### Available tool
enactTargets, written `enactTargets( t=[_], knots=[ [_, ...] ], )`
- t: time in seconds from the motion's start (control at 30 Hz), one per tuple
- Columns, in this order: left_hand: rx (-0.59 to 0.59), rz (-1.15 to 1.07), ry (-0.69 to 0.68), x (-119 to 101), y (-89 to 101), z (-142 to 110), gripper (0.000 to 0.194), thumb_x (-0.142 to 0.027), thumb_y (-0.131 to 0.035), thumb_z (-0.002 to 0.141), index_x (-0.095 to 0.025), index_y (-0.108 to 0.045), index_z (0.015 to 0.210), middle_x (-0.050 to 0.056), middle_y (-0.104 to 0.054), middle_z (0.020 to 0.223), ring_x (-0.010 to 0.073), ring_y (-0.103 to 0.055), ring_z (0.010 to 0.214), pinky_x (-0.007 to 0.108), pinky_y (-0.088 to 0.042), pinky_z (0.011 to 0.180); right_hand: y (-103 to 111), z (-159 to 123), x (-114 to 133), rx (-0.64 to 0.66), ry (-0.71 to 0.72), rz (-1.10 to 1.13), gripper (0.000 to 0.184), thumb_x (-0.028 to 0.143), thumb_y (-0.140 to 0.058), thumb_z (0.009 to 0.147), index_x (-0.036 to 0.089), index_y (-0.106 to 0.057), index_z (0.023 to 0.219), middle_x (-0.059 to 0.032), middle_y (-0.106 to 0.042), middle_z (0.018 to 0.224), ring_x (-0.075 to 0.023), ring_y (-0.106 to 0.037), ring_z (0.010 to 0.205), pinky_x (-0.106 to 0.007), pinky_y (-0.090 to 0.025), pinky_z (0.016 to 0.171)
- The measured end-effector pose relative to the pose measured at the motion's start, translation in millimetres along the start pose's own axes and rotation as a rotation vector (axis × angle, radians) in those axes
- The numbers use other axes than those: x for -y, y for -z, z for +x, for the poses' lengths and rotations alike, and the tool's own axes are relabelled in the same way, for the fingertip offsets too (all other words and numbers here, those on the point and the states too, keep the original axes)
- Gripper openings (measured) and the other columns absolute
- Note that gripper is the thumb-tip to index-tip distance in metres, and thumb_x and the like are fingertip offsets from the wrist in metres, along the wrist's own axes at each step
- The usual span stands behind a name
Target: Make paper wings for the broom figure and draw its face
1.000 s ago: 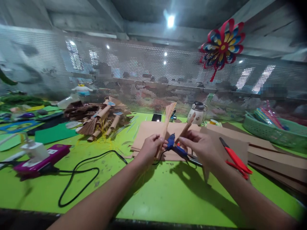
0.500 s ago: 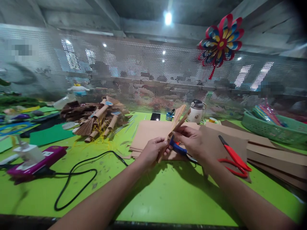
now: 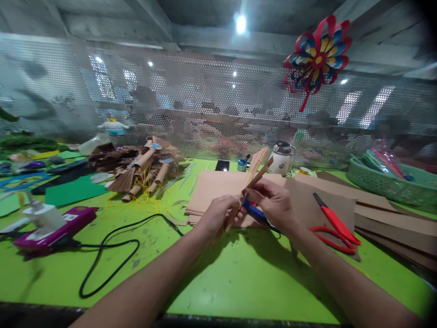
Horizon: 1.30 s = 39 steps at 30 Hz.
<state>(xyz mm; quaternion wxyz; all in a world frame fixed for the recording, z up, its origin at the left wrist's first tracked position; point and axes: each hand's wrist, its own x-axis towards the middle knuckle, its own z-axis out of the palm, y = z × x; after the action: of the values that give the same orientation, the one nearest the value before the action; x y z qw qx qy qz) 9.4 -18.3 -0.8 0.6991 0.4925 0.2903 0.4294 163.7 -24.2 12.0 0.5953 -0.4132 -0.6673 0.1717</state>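
Closed around the lower end of a pleated brown paper fan (image 3: 256,165) is my left hand (image 3: 218,214). The fan's folds spread upward from my fingers. My right hand (image 3: 273,202) pinches a darker paper strip (image 3: 264,171) against the fan, near its narrow part. A blue glue gun (image 3: 255,212) with a dark cord lies between and just below my hands, its nose close to my left fingertips. Whether my right hand touches it I cannot tell. Under and behind my hands rests a stack of tan paper sheets (image 3: 215,184).
Red-handled scissors (image 3: 337,228) lie on a brown sheet at right, near a green basket (image 3: 392,187). A white flask (image 3: 280,159) and phone (image 3: 222,166) stand behind. Left are folded paper pieces (image 3: 143,168), a purple power strip (image 3: 64,225) and a looping black cable (image 3: 102,246).
Both hands keep hold of the paper in nearly the same place. The strip tilts slightly further to the right, and the whole view has shifted a little.
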Motion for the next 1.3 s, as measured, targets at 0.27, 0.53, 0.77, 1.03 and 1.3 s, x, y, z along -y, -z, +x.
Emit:
enactTargets(
  t=[0.27,0.53,0.77,1.03,1.3],
  knots=[
    [-0.008,0.050,-0.012,7.3,3.4,4.4,0.033,-0.043,-0.068,0.075,-0.012,-0.059,0.070,0.003,-0.058,0.063,0.0087,-0.049,0.052,0.020,-0.036,0.051,-1.7,-4.2,-5.9,0.014,0.073,-0.136,0.011,0.025,-0.059,0.082,0.017,-0.067,0.085,-0.0033,-0.066,0.076,-0.0144,-0.059,0.065,-0.026,-0.049,0.062],
    [-0.032,0.080,-0.021,12.0,5.6,6.9,0.030,-0.041,-0.068,0.076,-0.013,-0.058,0.070,0.003,-0.058,0.062,0.0088,-0.049,0.051,0.020,-0.035,0.049,-4.0,-7.6,-6.8,0.042,0.089,-0.232,0.012,0.027,-0.056,0.085,0.019,-0.065,0.085,-0.0039,-0.063,0.075,-0.0155,-0.058,0.065,-0.027,-0.048,0.063],
    [-0.042,0.099,-0.009,15.2,9.1,9.9,0.031,-0.041,-0.068,0.074,-0.013,-0.058,0.070,0.003,-0.058,0.061,0.0089,-0.048,0.050,0.020,-0.035,0.048,-7.1,-10.7,-7.5,0.025,0.067,-0.252,0.012,0.027,-0.057,0.084,0.018,-0.065,0.083,-0.0033,-0.063,0.072,-0.0154,-0.057,0.063,-0.027,-0.047,0.062],
    [-0.042,0.114,0.005,9.8,7.8,7.5,0.032,-0.041,-0.067,0.075,-0.012,-0.058,0.067,0.003,-0.057,0.061,0.0077,-0.046,0.048,0.018,-0.032,0.044,-9.6,-14.8,-6.8,0.001,0.027,-0.239,0.013,0.029,-0.058,0.082,0.017,-0.064,0.084,-0.0039,-0.063,0.073,-0.0149,-0.058,0.062,-0.027,-0.047,0.060],
    [0.001,0.047,0.056,-0.4,11.7,5.4,0.027,-0.037,-0.062,0.080,-0.012,-0.061,0.071,0.005,-0.058,0.066,0.0071,-0.047,0.048,0.016,-0.033,0.041,-3.1,-24.1,0.8,-0.057,-0.046,-0.213,0.013,0.028,-0.056,0.084,0.018,-0.062,0.077,-0.0029,-0.063,0.070,-0.0150,-0.057,0.062,-0.026,-0.047,0.060]
  ],
)
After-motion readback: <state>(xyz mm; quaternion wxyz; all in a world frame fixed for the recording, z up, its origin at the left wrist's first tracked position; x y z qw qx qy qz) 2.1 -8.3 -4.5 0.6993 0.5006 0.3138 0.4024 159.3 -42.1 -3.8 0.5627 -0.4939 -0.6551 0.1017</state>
